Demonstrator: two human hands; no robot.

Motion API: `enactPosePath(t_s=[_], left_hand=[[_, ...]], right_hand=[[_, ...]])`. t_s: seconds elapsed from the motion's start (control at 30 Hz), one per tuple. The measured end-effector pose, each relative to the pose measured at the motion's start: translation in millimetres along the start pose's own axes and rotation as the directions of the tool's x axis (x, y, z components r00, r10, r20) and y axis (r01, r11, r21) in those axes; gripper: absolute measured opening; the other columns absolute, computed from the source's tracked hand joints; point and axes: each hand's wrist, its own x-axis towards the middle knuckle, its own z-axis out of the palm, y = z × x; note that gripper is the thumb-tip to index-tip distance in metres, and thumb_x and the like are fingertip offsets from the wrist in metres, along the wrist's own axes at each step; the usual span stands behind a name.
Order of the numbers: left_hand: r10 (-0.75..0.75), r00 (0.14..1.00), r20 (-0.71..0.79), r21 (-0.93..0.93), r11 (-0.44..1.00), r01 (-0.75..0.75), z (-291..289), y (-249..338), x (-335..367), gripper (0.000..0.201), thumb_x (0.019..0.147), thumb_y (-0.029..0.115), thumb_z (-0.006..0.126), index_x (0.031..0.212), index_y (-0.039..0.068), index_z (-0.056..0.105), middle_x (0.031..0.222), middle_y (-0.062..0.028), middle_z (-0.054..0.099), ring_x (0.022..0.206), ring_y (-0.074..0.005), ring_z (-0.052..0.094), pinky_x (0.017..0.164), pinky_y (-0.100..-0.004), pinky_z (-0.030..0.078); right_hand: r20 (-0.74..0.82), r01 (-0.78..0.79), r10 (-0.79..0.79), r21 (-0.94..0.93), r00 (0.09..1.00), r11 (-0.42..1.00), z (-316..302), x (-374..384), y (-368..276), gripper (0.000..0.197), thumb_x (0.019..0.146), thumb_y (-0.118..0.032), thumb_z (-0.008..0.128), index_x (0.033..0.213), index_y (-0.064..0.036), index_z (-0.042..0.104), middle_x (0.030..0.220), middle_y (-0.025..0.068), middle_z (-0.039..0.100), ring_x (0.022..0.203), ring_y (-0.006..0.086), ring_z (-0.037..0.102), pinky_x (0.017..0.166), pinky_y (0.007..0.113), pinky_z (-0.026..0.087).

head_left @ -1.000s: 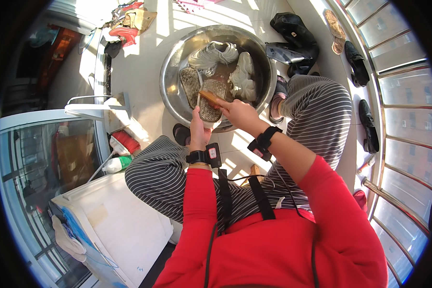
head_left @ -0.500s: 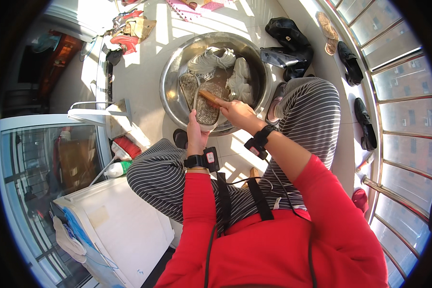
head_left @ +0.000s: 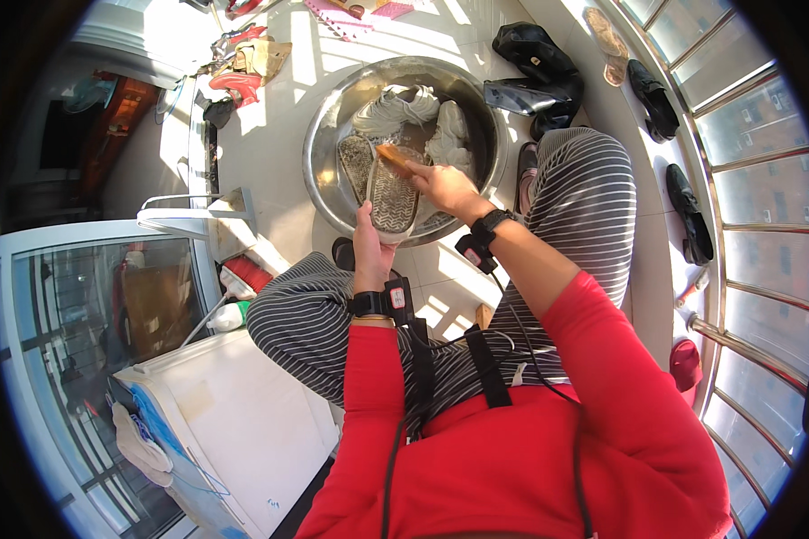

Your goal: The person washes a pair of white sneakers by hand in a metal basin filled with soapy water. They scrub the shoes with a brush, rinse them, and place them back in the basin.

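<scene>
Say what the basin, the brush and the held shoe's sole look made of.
Basin: shiny metal, probably steel, from its bright reflections.
Brush: smooth, orange-brown, so likely wood, possibly plastic.
Sole: likely matte rubber, given its zigzag tread.

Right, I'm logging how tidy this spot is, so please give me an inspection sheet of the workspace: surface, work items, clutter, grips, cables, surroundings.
Surface: pale tiled floor, striped with sunlight.
Work items: metal basin with pale shoes, two sole up; brown brush at the far end of the held shoe.
Clutter: black boots beside the basin; black flat shoes near the metal railing; red-bristled broom at left.
Grips: left hand closed on the held shoe's near end; right hand closed on the brush.
Cables: black cables over the red top and striped trousers.
Surroundings: railing at right, white box-shaped unit at lower left, glass panel at left.
</scene>
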Motion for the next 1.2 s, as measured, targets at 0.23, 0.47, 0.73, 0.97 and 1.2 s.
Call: enactPosePath(t_s=[0.23,0.47,0.73,0.97,1.2], left_hand=[[-0.024,0.999,-0.028,-0.016,1.0,0.023,4.3,-10.1,-2.8,0.042,0.101,0.036,0.05,0.124,0.001,0.054,0.115,-0.0097,0.066,0.1,-0.0225,0.069,0.083,-0.0385,0.058],[-0.011,1.0,-0.012,0.026,1.0,0.011,6.3,-10.7,-12.2,0.037,0.101,0.028,0.052,0.122,-0.002,0.056,0.114,-0.0099,0.067,0.098,-0.02,0.069,0.084,-0.0353,0.059],[0.005,0.999,-0.039,-0.049,0.999,-0.007,3.6,1.0,5.0,0.039,0.102,0.032,0.049,0.123,0.0,0.056,0.115,-0.0096,0.067,0.1,-0.0205,0.068,0.085,-0.0357,0.058],[-0.042,0.998,-0.038,-0.007,0.999,0.042,9.4,-10.8,-3.3,0.04,0.101,0.028,0.052,0.123,-0.006,0.054,0.116,-0.0115,0.066,0.101,-0.0218,0.068,0.086,-0.0354,0.057],[0.038,0.996,-0.077,-0.023,0.999,-0.04,-15.8,2.1,24.4,0.044,0.102,0.036,0.047,0.127,0.0,0.054,0.121,-0.0113,0.066,0.107,-0.0243,0.067,0.089,-0.0415,0.057]], right_hand=[[0.046,-0.164,0.167,-0.061,0.985,0.985,-7.0,-21.1,14.8,0.041,0.097,-0.033,0.049,0.136,-0.0281,0.059,0.094,0.0188,0.07,0.087,0.0384,0.068,0.079,0.047,0.055],[0.017,-0.188,0.188,0.205,0.982,0.961,0.3,19.5,33.8,0.039,0.098,-0.034,0.051,0.135,-0.0236,0.061,0.098,0.022,0.07,0.089,0.0404,0.068,0.08,0.045,0.054],[0.029,-0.064,0.063,0.007,0.998,0.998,-12.0,-35.4,8.6,0.042,0.098,-0.033,0.052,0.14,-0.0296,0.056,0.092,0.0223,0.068,0.086,0.0394,0.067,0.079,0.047,0.054],[-0.04,-0.142,0.145,0.08,0.989,0.987,6.4,27.0,51.9,0.041,0.096,-0.031,0.049,0.135,-0.0271,0.06,0.101,0.0199,0.07,0.091,0.0402,0.067,0.081,0.051,0.052],[0.073,-0.037,0.038,-0.02,0.997,0.999,4.7,-24.8,-2.3,0.042,0.098,-0.035,0.049,0.139,-0.0327,0.056,0.094,0.0178,0.062,0.086,0.0375,0.066,0.079,0.046,0.054]])
